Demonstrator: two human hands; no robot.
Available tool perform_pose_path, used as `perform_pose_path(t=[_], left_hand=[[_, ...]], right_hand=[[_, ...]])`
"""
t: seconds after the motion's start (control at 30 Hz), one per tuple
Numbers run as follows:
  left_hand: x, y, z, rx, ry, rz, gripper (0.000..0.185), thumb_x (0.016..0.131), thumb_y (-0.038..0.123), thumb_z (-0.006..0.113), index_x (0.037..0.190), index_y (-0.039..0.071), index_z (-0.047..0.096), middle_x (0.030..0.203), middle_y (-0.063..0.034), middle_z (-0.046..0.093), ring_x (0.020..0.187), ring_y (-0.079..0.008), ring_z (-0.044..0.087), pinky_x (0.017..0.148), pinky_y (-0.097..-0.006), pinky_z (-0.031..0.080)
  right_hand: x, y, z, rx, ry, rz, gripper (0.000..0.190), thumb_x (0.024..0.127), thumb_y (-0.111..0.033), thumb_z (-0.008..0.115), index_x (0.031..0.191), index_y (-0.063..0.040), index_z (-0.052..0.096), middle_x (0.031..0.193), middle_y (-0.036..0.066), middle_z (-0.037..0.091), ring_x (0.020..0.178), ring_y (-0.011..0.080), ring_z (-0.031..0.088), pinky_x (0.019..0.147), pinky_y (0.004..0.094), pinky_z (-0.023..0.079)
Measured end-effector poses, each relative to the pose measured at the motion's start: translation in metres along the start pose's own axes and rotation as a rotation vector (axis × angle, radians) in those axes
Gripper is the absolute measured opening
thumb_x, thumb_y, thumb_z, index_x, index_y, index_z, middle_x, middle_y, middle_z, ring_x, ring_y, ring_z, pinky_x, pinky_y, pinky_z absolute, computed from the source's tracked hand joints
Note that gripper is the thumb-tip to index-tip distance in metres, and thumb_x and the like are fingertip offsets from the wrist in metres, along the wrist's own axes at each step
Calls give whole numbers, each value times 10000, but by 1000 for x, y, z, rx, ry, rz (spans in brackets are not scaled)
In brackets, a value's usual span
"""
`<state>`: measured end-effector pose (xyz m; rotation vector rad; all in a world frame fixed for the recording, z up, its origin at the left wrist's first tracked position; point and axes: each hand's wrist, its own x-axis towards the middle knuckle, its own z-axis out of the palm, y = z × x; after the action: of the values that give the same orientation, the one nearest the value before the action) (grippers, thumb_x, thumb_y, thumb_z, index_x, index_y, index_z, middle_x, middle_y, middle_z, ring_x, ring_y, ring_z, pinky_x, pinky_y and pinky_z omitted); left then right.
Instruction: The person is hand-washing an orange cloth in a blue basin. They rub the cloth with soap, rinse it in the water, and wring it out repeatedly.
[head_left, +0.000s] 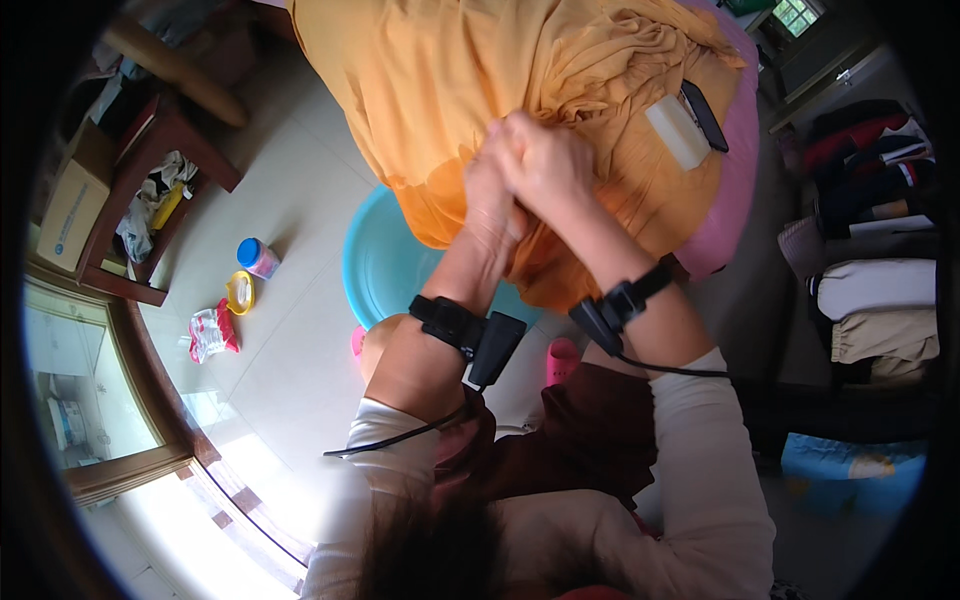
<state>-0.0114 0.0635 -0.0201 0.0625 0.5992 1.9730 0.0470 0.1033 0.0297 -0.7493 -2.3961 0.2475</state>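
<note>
A large orange cloth (420, 82) is draped over a pink-edged support (731, 180). My left hand (486, 180) and my right hand (551, 161) are pressed together at its near side, fingers curled in on the fabric. Their palms and the cloth between them are mostly hidden. Around both hands the fabric is darker, as if wet, and its near edge hangs over a turquoise basin (375, 262) on the floor. Right of my hands, a pale rectangular block (677, 132) and a dark phone-like slab (705, 116) lie on the cloth.
On the tiled floor at left are a blue-lidded jar (258, 257), a yellow dish (241, 292) and a red-and-white packet (213, 331). A reddish wooden stand (180, 127) holds bags beside a cardboard box (75, 202). Folded clothes (877, 289) lie at right. Black wrist straps trail cables.
</note>
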Motion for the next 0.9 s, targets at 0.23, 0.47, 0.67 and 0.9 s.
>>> perform_pose_path(t=[0.23,0.47,0.67,0.9], left_hand=[[4,-4,-6,-44,68,29,356,970,416,384,906,116,565,834,-46,611,762,-232,588,743,-386,506],[22,-3,-36,-138,-397,73,226,965,279,400,935,94,527,910,-33,595,852,-174,560,725,-337,479],[22,4,-35,-169,-527,-51,280,966,314,393,941,94,563,867,-41,595,825,-159,562,735,-304,470],[49,0,-74,-306,-769,-43,325,986,352,363,958,101,568,954,-43,607,898,-181,560,802,-329,474]], right_hand=[[-6,-9,11,8,9,74,329,876,-352,519,673,-98,569,654,136,625,612,323,615,621,433,480],[-19,-13,17,66,-22,79,352,891,-406,555,780,-87,656,634,158,616,609,346,615,579,414,484],[-24,-11,22,199,202,-248,360,871,-367,558,692,-66,644,658,167,622,626,361,611,616,482,464],[-22,-8,26,166,249,-223,329,868,-307,579,624,-87,600,639,172,616,611,356,582,635,421,440]])
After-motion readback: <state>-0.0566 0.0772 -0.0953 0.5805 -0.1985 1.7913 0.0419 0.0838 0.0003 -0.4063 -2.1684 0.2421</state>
